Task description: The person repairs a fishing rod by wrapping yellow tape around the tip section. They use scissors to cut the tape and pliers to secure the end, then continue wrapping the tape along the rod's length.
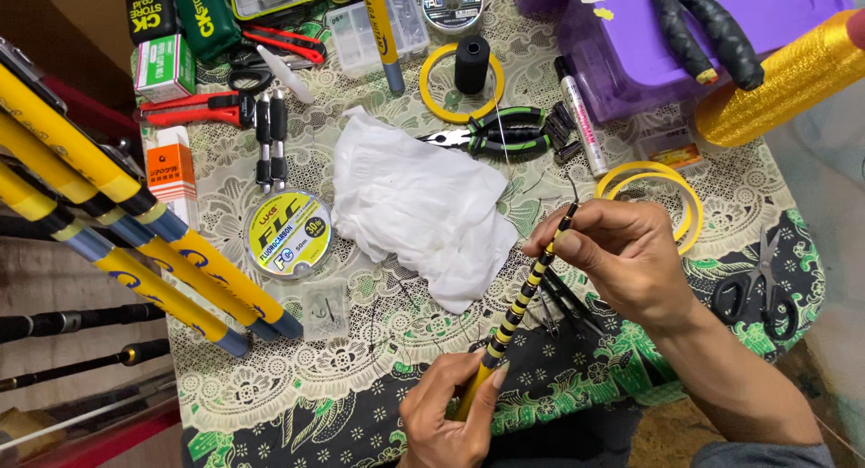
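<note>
A banded rod [521,297] is pinched near its tip by the right hand [622,252] and gripped lower by the left hand [450,405]. A white cloth [419,202] lies just beyond the fingers, scissors [761,283] right of them; the table edge [270,441] is close below.

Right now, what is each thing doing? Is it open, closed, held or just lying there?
left hand: shut on the striped rod's lower end
right hand: shut on the rod's tip
striped rod: held slanting over the table
pliers: closed, lying flat
scissors: slightly open, lying flat
white cloth: crumpled, spread out
black thread spool: upright inside a yellow tape ring
</note>
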